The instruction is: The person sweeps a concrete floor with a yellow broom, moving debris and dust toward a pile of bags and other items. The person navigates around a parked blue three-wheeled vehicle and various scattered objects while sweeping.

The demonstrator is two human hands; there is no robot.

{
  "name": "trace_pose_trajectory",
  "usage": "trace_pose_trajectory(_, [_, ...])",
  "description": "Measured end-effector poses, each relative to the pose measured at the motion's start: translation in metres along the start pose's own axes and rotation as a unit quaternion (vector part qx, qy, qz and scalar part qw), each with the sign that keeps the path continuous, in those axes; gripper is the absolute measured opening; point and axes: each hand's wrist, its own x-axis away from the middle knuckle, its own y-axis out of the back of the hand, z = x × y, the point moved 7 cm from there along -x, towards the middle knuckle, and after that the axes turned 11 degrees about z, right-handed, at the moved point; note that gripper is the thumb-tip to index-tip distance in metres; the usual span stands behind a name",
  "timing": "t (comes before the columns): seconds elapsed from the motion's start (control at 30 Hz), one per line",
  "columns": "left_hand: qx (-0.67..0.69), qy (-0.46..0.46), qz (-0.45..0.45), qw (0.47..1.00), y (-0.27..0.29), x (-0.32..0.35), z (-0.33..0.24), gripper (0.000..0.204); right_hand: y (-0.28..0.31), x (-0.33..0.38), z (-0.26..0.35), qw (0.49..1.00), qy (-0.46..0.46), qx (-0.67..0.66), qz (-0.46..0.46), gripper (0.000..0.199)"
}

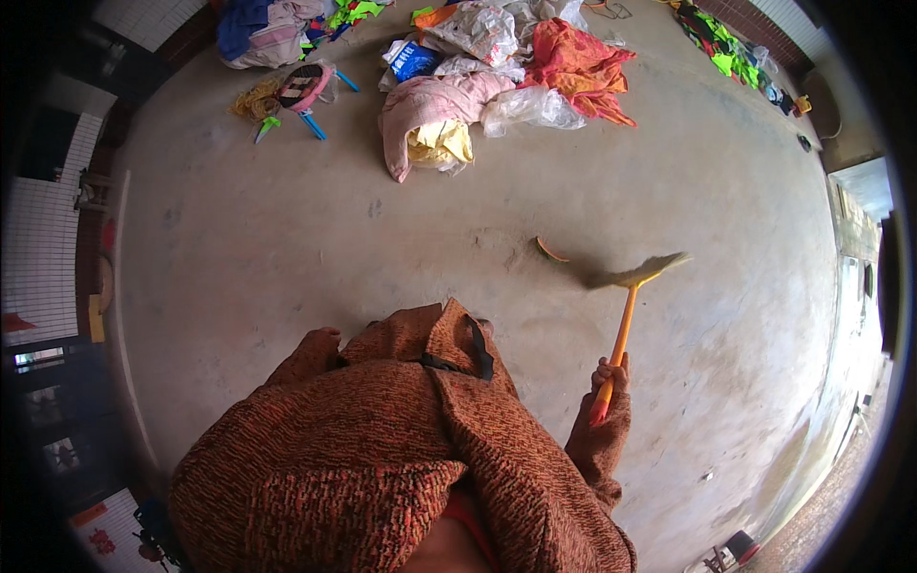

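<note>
My right hand (612, 375) is closed around the orange handle of a broom (623, 325), near its red end. The broom slants away from me, and its spread yellowish-brown bristle head is at the floor, partly blurred. Just left of the bristles lies a small curved piece (551, 251), greenish with an orange-red side, perhaps a melon rind. My left hand (326, 334) hangs low beside my brown knitted coat, away from any object. Its fingers are too small and partly hidden to make out.
Ahead lies a heap of plastic bags and cloths, with a pink cloth (435, 100) and a red-orange cloth (581, 72). A small stool (304, 88) with blue legs stands to its left. More bright scraps (731, 53) line the far right wall.
</note>
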Motion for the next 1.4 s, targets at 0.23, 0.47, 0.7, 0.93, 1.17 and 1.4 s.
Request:
trace_pose_trajectory(0.23, [0.273, 0.166, -0.025, 0.947, 0.009, 0.023, -0.02, 0.028, -0.072, -0.006, -0.007, 0.97, -0.016, -0.132, 0.203, 0.064])
trace_pose_trajectory(0.47, [0.275, 0.093, -0.034, 0.956, 0.031, -0.043, -0.021, 0.028, -0.163, -0.098, -0.078, 0.938, -0.127, -0.156, 0.282, 0.055])
trace_pose_trajectory(0.7, [0.154, -0.07, 0.053, 0.984, 0.067, -0.146, -0.048, 0.039, -0.244, -0.103, -0.066, 0.985, -0.11, -0.059, 0.123, 0.039])
trace_pose_trajectory(0.93, [-0.143, -0.088, 0.062, 0.984, 0.159, -0.136, -0.125, 0.031, -0.152, -0.129, 0.0, 0.986, -0.053, -0.159, 0.003, 0.047])
trace_pose_trajectory(1.17, [-0.331, -0.13, 0.054, 0.933, 0.202, -0.131, -0.181, 0.03, -0.178, -0.13, 0.046, 0.994, 0.001, -0.036, 0.108, 0.055])
trace_pose_trajectory(1.4, [-0.37, -0.157, 0.084, 0.912, 0.198, -0.129, -0.221, 0.035, -0.192, -0.249, 0.051, 0.955, -0.049, -0.203, 0.212, 0.057])
